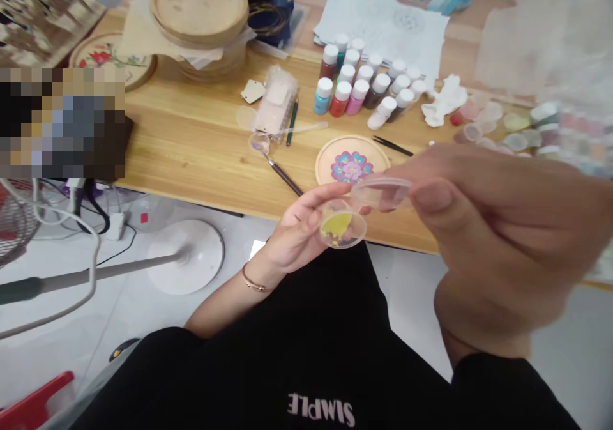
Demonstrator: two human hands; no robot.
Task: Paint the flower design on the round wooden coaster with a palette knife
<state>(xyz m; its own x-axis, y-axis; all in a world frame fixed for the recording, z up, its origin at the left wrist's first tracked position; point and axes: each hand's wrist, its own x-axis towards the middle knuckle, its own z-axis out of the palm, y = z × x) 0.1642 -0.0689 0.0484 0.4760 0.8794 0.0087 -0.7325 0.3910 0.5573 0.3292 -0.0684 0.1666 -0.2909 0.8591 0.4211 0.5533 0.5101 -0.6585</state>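
My left hand (299,232) holds a small clear cup (342,229) with yellow paint in it, tilted so its inside shows. Close to the camera, my right hand (498,232) pinches a clear round lid (383,193) between thumb and fingers, just above and to the right of the cup. Behind them on the table lies a round wooden disc (325,161) with a pink, blue and purple flower painted on it. Black tweezers (393,145) rest beside the disc.
Several white-capped paint bottles (339,99) stand behind the disc. A dark-handled tool (285,176), a green pencil (292,122) and a wrapped pack (276,101) lie to the left. Crumpled tissue (443,101) and small paint cups (517,141) are at the right; stacked wooden discs (198,5) stand back left.
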